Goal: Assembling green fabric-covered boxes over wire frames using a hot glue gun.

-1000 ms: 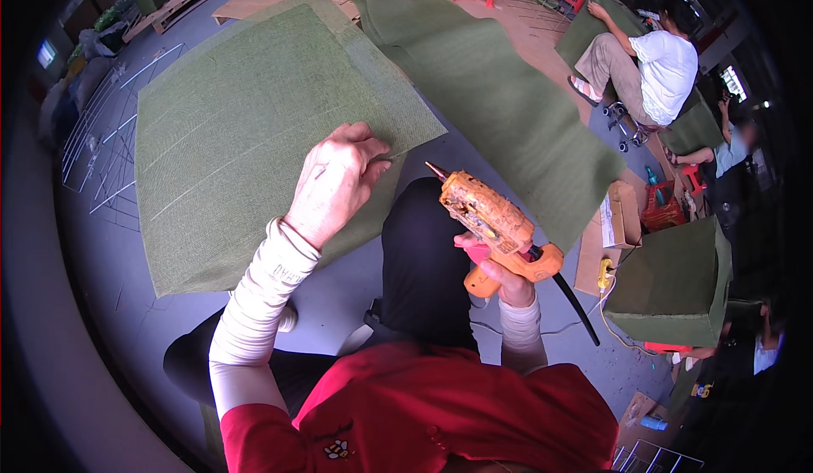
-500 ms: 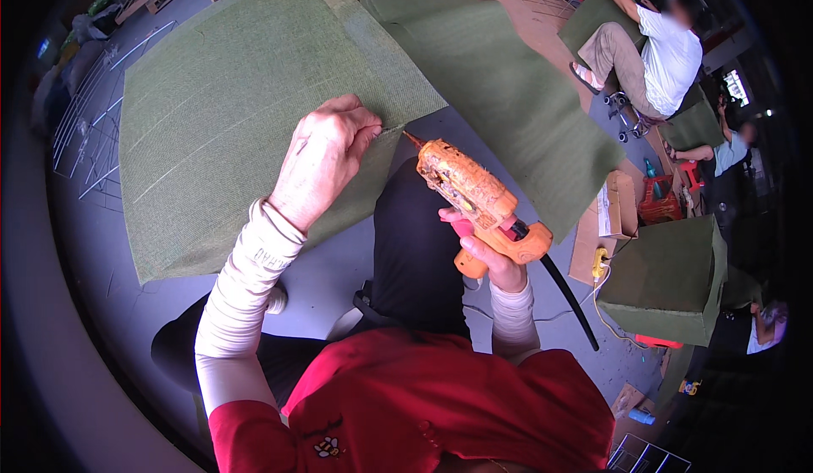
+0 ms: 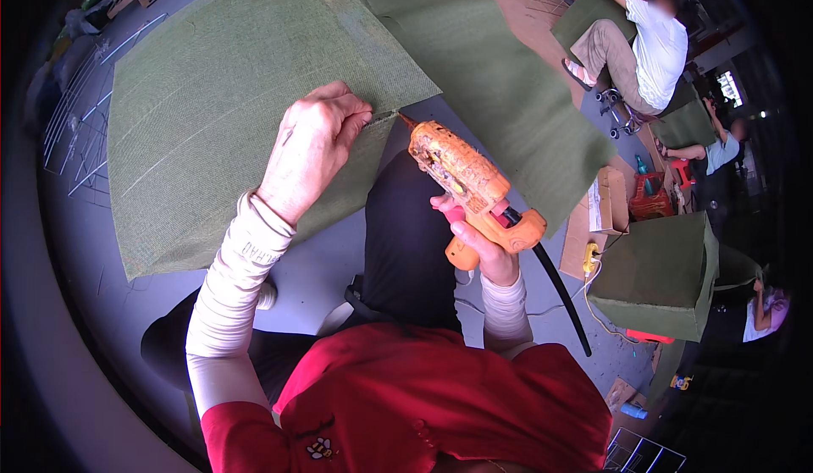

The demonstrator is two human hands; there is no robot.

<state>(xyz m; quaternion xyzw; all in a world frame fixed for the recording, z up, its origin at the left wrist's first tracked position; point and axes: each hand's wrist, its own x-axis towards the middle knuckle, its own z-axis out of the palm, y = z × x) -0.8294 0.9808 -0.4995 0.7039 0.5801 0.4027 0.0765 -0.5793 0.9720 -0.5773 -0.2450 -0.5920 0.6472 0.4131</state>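
Orange glue gun [image 3: 461, 168] is held by the right hand [image 3: 491, 257] in front of the body, just to the right of the seam where a green mesh panel [image 3: 229, 109] is held. The gun's handle is clasped in the right grip, the fingers being wrapped around it near the trigger; whether the trigger is pressed cannot be told. The panel's edge is pinched by the left hand [image 3: 313, 143], its thumb and forefinger being drawn together, with almost no gap left.

The nozzle is aimed toward the far left and is set right beside the pinched edge; actual contact cannot be made out. The gun's long axis is slanted from near right to far left, and a black glue stick [image 3: 561, 297] is trailed from its rear toward the near right. The panel is spread to the far left, above the floor [image 3: 313, 261], one corner being pointed to the right.

The left forearm, covered by a white sleeve [image 3: 237, 278], is slanted toward the far right, with the back of the hand turned upward. The right forearm is tucked close to the torso and directed away from it.
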